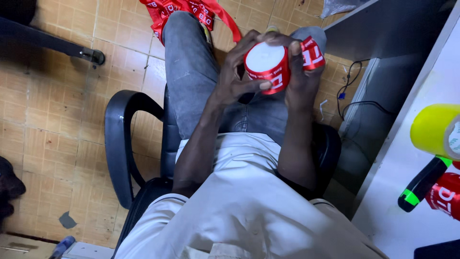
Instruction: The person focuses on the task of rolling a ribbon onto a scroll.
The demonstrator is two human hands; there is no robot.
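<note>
A: The roll [267, 66], where is it held?

B: It is held above the lap, between both hands, over the grey trousers [191, 72]. It is a short cylinder with a white flat top, and red ribbon with white print is wound around its side.

A: How is it gripped by the left hand [235, 72]?

B: The left hand is curled against the left side of the roll. Its thumb is pressed on the lower front of the red band, and its fingers are bent over the top edge. The roll is grasped, not just touched.

A: And by the right hand [299, 72]?

B: The right side of the roll is clasped by the right hand, with the fingers wrapped over the far edge. A loose length of ribbon [312, 52] is pinned under those fingers and is seen sticking out to the right of the roll.

A: What is seen around it?

B: More red ribbon [182, 10] is piled on the tiled floor [57, 120] beyond the knees, with a strand trailing over one leg. A black chair [125, 144] is sat on, its armrest curving at the left. A white desk [412, 201] is set at the right, well apart from the roll. On it a yellow tape roll [436, 130], a black and green marker [421, 184] and another red roll [445, 199] are laid close together. Black cables [350, 91] are hung under the desk.
</note>
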